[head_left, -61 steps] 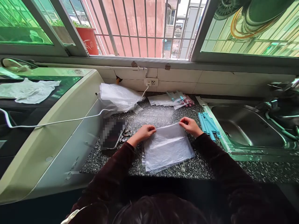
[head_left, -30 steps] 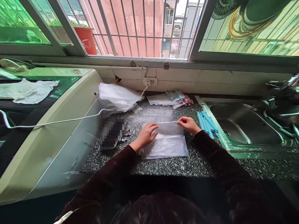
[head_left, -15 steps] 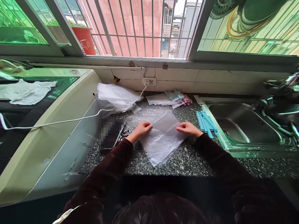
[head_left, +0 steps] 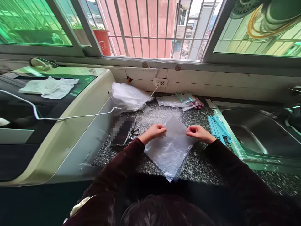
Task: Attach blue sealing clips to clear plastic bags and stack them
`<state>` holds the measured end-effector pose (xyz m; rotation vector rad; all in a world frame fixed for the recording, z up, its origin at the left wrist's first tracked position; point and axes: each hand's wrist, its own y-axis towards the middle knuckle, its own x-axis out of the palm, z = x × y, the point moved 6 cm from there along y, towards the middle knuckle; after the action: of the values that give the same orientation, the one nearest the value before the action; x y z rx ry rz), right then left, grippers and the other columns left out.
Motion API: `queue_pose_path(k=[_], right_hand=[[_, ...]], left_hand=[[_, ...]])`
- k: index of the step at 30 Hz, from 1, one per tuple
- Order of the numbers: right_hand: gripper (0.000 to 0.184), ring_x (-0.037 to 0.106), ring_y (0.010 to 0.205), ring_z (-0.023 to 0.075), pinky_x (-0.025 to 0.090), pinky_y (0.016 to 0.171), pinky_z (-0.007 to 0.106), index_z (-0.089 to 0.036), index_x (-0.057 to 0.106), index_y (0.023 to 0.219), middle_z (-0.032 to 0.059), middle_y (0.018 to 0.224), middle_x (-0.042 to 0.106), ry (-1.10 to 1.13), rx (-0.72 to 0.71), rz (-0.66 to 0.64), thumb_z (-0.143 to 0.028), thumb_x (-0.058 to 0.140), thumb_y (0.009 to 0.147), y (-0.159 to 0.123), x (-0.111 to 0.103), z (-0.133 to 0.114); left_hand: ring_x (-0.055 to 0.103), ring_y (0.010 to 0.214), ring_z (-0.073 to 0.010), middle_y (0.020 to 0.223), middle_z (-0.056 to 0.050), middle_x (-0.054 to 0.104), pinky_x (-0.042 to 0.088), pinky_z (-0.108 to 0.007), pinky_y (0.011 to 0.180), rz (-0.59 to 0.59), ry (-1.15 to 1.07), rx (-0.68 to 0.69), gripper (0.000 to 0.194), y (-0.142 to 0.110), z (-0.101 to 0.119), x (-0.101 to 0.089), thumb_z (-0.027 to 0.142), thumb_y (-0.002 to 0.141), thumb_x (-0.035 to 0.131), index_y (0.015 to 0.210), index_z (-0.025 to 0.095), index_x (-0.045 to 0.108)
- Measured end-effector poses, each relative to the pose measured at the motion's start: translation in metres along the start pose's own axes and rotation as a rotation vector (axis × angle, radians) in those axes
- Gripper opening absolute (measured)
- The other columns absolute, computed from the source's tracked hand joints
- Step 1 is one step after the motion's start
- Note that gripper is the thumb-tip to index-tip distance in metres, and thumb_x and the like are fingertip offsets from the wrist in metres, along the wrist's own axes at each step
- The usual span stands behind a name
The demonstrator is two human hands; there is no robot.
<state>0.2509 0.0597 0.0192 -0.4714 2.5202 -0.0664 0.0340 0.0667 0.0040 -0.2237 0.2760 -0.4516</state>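
Note:
A clear plastic bag point(head_left: 170, 147) is held over the speckled counter, turned so that one corner points toward me. My left hand point(head_left: 155, 131) pinches its left edge, and my right hand point(head_left: 198, 133) pinches its right edge. To the right of my right hand lies a bundle of flat turquoise strips point(head_left: 218, 128), which look like bag sealing clips. Farther back are several flat plastic bags point(head_left: 172, 101) with turquoise and pink clips point(head_left: 196, 103) on them. A stack of clear bags point(head_left: 130, 95) rests at the back left.
A phone-like dark slab point(head_left: 122, 131) lies left of my left hand. A washing machine point(head_left: 77, 125) with a white cloth point(head_left: 50, 87) on top stands at the left. A white cable point(head_left: 94, 115) runs across to a wall socket point(head_left: 160, 83). A steel sink point(head_left: 252, 125) borders the right.
My view has swung left, so the scene sits farther right. The bag's near corner has come closer to me. Both hands still pinch its edges.

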Motion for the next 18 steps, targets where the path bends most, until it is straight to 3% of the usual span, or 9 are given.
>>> queue_pose_path(k=[2,7,12,18], right_hand=[[0.037,0.039,0.056,0.0097,0.03,0.052,0.024,-0.016,0.053,0.061,-0.0027,0.057,0.047,0.01,0.013,0.012,-0.053,0.06,0.061,0.002,-0.003,0.004],[0.039,0.044,0.059,0.0112,0.033,0.055,0.025,-0.015,0.058,0.064,-0.0009,0.06,0.051,-0.022,-0.029,-0.036,-0.054,0.061,0.061,0.009,0.002,-0.001],[0.038,0.043,0.056,0.01,0.033,0.053,0.024,-0.015,0.058,0.064,-0.0017,0.058,0.051,-0.086,-0.074,-0.092,-0.054,0.059,0.064,0.011,0.013,-0.014],[0.039,0.049,0.059,0.013,0.037,0.056,0.026,-0.015,0.061,0.062,0.0015,0.06,0.058,-0.159,-0.032,-0.173,-0.054,0.061,0.062,0.013,0.012,-0.013]], left_hand=[[0.045,0.045,-0.0081,0.053,0.001,0.057,0.033,-0.021,0.048,0.041,-0.052,-0.006,0.023,-0.006,-0.006,0.001,0.035,0.068,0.059,0.064,0.013,0.06],[0.05,0.055,-0.01,0.061,0.001,0.059,0.036,-0.021,0.054,-0.055,-0.163,0.076,0.034,-0.012,-0.007,0.004,0.044,0.062,0.065,0.071,0.012,0.063],[0.044,0.049,-0.0081,0.053,0.003,0.052,0.031,-0.02,0.048,0.23,-0.176,0.14,0.037,0.001,-0.004,-0.018,0.049,0.068,0.058,0.062,0.012,0.059],[0.049,0.056,-0.0103,0.059,-0.001,0.059,0.037,-0.022,0.055,0.282,-0.114,0.195,0.032,-0.002,-0.005,-0.017,0.043,0.071,0.057,0.066,0.012,0.063]])
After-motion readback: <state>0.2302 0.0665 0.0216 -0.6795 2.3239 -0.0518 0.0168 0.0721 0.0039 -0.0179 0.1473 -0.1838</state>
